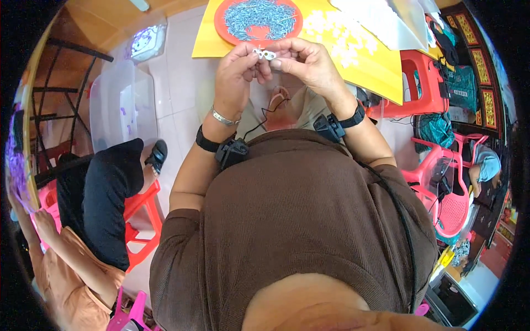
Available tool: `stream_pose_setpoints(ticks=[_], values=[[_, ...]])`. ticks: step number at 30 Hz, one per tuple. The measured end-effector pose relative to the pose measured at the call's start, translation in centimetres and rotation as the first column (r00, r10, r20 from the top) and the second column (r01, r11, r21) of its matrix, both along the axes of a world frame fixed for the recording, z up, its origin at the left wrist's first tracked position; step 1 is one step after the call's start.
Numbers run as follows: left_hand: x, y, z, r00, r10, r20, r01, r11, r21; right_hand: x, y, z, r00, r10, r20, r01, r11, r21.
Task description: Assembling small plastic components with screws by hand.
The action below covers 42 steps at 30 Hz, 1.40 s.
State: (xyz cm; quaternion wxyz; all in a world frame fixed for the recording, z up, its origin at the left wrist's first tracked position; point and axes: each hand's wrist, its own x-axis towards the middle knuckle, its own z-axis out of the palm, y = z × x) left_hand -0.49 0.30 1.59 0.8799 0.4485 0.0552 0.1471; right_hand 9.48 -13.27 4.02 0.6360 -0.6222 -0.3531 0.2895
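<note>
Between my two hands is a small white plastic piece (267, 54) with round holes in it. My left hand (243, 65) pinches its left end, fingers curled. At its right end, my right hand (303, 59) grips it between thumb and forefinger. A thin pin-like bit shows near my left fingertips, too small to name surely. Just beyond my hands is a red round tray (221, 25) holding a heap of small silvery screws or pins (259, 16). Many small white pieces (342, 36) lie scattered on the yellow tabletop (381, 77) to the right.
A translucent bin (408, 25) stands at the far right of the table, near a red stool (417, 88). On the left are a clear plastic tub (118, 105), a black metal frame (69, 91) and a seated person (83, 265) in orange. Pink chairs (441, 182) stand at right.
</note>
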Motion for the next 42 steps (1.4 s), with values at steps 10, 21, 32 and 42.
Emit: stream_pose_setpoints(ticks=[10, 21, 32, 42], values=[[-0.2, 0.2, -0.3, 0.995, -0.095, -0.005, 0.095, 0.994, 0.060, 0.1, -0.3, -0.7, 0.997, 0.014, 0.076, -0.013, 1.000, -0.010], [-0.4, -1.2, 0.6, 0.988, 0.024, -0.152, 0.003, 0.984, 0.177, 0.8, -0.5, -0.5, 0.942, -0.058, -0.331, 0.086, 0.994, 0.071], [-0.5, -1.0, 0.6, 0.988, 0.063, -0.140, -0.039, 0.986, 0.165, -0.4, -0.2, -0.9, 0.996, -0.053, 0.073, 0.054, 0.999, -0.008], [-0.4, -0.6, -0.5, 0.993, -0.112, -0.037, 0.105, 0.984, -0.141, 0.5, -0.7, -0.6, 0.985, 0.171, -0.022, -0.170, 0.984, 0.058]])
